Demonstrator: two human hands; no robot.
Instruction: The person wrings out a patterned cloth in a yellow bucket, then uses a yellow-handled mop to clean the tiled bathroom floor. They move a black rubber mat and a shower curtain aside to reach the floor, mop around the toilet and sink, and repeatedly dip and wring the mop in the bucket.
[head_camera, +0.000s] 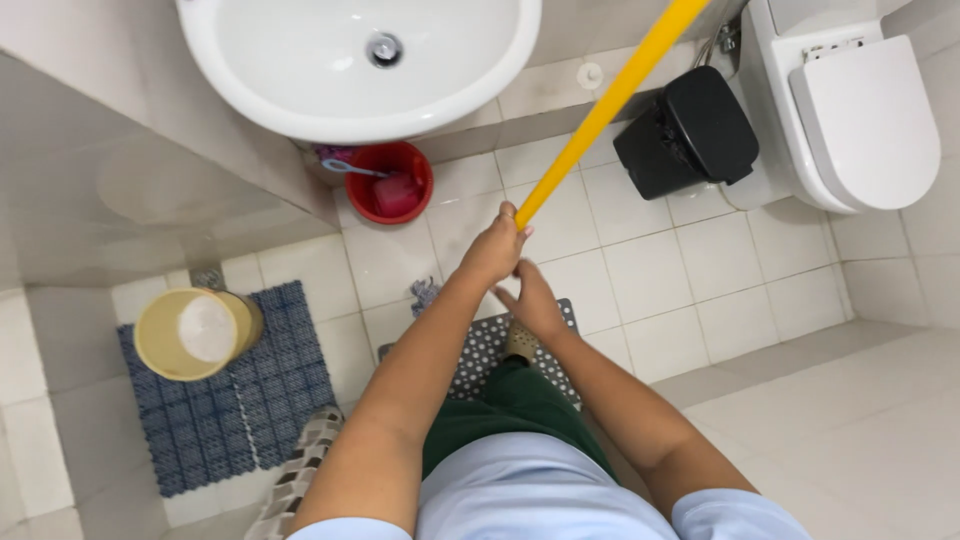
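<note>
The left hand (495, 245) is closing around the near end of a long yellow pole (610, 100), fingers wrapped fully about it. The pole is running up and to the right, past the white washbasin (250, 95) and out of the top of the view; its working end is not showing, so what is fitted to it cannot be told. The right hand (530, 300) is hanging just below the left, fingers extended and loose, gripping nothing and lying close to the pole's end without clearly touching it.

Progress, as a judgement: the work with the pole is appearing to be at an early or middle stage. The pole is lifted and held one-handed. The white floor tiles (660, 270) are looking dry and bare of foam or puddles, and no wet streaks are showing. The two mats are lying in place on the floor: a blue mat (280, 380) at the near left and a grey dotted mat (480, 350) under the person's foot.

Containers:
- Red bucket (375, 170), under the basin: holding a reddish scoop or cup, with a handled brush resting across its rim.
- Yellow bucket (190, 335), standing on the blue mat: its inside is showing pale; the contents cannot be told.
- Black pedal bin (690, 130), between pole and toilet (860, 120): lid shut, contents hidden.
- Washbasin: showing only its drain fitting.
- Toilet: lid down.
</note>
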